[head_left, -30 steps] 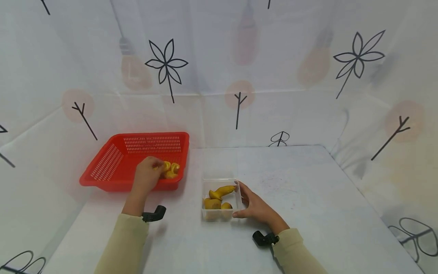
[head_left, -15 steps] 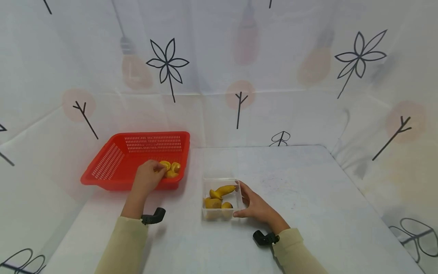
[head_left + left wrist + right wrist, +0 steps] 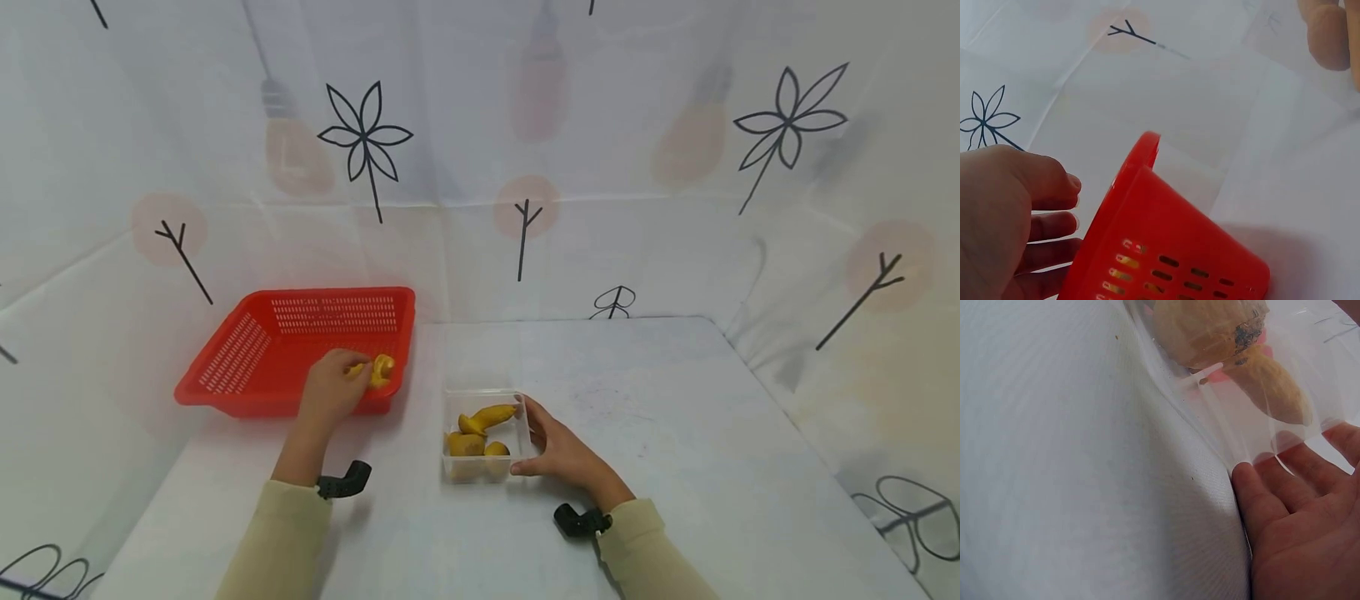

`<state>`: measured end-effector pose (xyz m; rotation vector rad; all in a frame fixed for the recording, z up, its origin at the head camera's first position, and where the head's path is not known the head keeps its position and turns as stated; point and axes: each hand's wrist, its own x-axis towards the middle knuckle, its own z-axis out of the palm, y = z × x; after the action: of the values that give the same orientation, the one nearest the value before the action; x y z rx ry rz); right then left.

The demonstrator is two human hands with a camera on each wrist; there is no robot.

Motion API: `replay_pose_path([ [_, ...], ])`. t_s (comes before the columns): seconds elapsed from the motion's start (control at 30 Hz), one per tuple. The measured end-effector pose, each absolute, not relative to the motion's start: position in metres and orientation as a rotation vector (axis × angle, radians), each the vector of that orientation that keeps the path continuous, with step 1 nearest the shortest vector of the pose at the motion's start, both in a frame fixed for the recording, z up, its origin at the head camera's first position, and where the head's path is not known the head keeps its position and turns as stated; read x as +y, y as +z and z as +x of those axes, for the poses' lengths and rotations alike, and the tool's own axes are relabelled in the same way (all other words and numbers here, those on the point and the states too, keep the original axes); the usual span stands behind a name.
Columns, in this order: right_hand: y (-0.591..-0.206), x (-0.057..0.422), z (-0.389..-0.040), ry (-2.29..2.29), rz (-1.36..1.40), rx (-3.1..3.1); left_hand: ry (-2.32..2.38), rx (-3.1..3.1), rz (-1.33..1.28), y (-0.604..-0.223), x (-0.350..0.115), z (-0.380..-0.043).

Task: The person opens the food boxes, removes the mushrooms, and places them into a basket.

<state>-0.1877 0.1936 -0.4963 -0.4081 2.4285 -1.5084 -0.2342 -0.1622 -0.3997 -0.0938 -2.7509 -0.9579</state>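
My left hand (image 3: 333,387) reaches over the near rim of the red basket (image 3: 247,392). Its fingertips pinch a small yellow piece (image 3: 356,369), mostly hidden. Beside them in the basket lie shiny, curled yellow pieces (image 3: 383,367). The left wrist view has this hand (image 3: 997,219) with fingers bent behind the basket's wall (image 3: 1172,231). My right hand (image 3: 566,454) grips the right side of a clear plastic box (image 3: 465,472), thumb at the front corner. Inside lie a tapered yellow piece (image 3: 491,417) and rounder yellow-brown ones (image 3: 467,445); one bears a dark patch in the right wrist view.
A white tabletop (image 3: 637,433) carries the basket at back left and the box near the middle. Behind it hangs a white printed cloth (image 3: 465,150). Black wrist cameras (image 3: 345,481) sit on both forearms.
My left hand has shifted slightly right within the basket, covering more of the curled yellow pieces, and a bit of yellow has moved along at its fingertips. The right hand and box stay put.
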Motion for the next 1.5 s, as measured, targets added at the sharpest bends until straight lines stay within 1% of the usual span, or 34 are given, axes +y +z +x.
replay_pose_path([
  [0.23,-0.496,0.193,-0.188,-1.515,-0.412,2.420,-0.959,-2.714,-0.156,-0.398,-0.151,-0.229],
  [0.5,-0.497,0.194,-0.189,-1.523,-0.417,2.415,-0.906,-2.617,-0.308,-0.399,-0.139,-0.223],
  [1.5,-0.495,0.194,-0.188,-1.524,-0.438,2.405,-0.993,-2.694,-0.625,-0.411,-0.094,-0.211],
])
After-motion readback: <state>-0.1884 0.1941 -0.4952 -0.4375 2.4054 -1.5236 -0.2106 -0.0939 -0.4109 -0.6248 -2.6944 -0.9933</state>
